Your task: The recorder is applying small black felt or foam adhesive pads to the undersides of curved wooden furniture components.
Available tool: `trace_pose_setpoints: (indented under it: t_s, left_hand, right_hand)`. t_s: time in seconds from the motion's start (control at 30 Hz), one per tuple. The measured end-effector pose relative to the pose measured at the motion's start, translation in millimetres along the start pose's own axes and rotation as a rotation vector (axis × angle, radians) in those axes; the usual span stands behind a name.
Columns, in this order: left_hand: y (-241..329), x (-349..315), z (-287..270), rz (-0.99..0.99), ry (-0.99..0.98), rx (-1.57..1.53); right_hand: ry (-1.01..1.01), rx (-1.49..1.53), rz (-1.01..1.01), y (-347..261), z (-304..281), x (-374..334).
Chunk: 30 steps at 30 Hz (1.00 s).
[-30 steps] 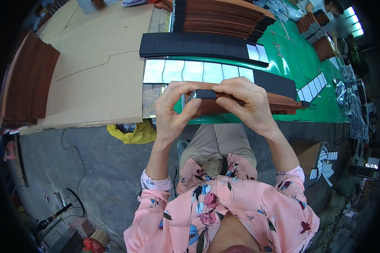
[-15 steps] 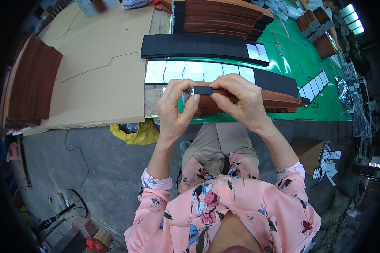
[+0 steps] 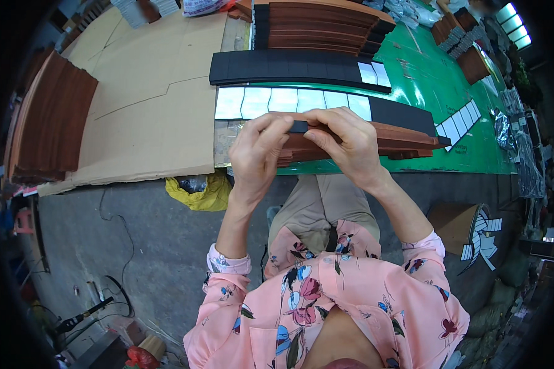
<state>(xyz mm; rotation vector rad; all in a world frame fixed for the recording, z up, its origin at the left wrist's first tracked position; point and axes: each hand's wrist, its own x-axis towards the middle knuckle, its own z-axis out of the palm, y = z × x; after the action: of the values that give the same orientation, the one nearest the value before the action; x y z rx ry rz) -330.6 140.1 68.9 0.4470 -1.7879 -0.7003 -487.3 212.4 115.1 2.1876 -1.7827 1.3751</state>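
My left hand (image 3: pixel 256 147) pinches a small black rectangular pad (image 3: pixel 298 126) at the near-left end of a reddish-brown wooden strip (image 3: pixel 400 139). Thumb and forefinger cover part of the pad. From the other side, my right hand (image 3: pixel 348 142) grips the strip beside the pad, fingers over the top and thumb in front. The strip runs off to the right, where its far end carries a black piece (image 3: pixel 443 141). Just beyond my hands lies a sheet of black pads (image 3: pixel 403 117), with its left part down to bare white backing (image 3: pixel 283 103).
Behind are a fuller black pad strip (image 3: pixel 283 67) and a stack of brown strips (image 3: pixel 320 27). Another brown stack (image 3: pixel 55 117) stands on cardboard (image 3: pixel 148 132) at left. A white backing strip (image 3: pixel 458 125) lies at right. Below the edge sit a yellow bag (image 3: pixel 200 192) and a box (image 3: pixel 449 224) with backing scraps.
My left thumb and forefinger have moved further over the black pad, covering more of it. My right hand keeps its grip. The whole view has shifted slightly.
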Motion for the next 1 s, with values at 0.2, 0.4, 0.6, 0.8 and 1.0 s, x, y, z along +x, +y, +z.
trace_pose_setpoints:
  t_s: [0.2, 0.4, 0.6, 0.8, 1.0]
  left_hand:
    - [0, -2, 5, 0.179, -0.002, 0.276]
    - [3, -8, 6, 0.208, -0.052, 0.497]
    - [11, -8, 8, 0.154, -0.104, 0.503]
    - [10, -12, 17, 0.182, -0.062, 0.456]
    - [8, -17, 13, 0.14, 0.009, 0.508]
  right_hand:
    - [0.093, -0.238, -0.231, 2, 5, -8]
    - [0.022, -0.123, -0.215, -3, -10, -9]
    - [0.184, -0.592, -0.075, 39, -120, -41]
    - [0.447, 0.021, 0.781, 99, -188, -111]
    - [0.332, 0.464, 0.892, 111, -169, -105]
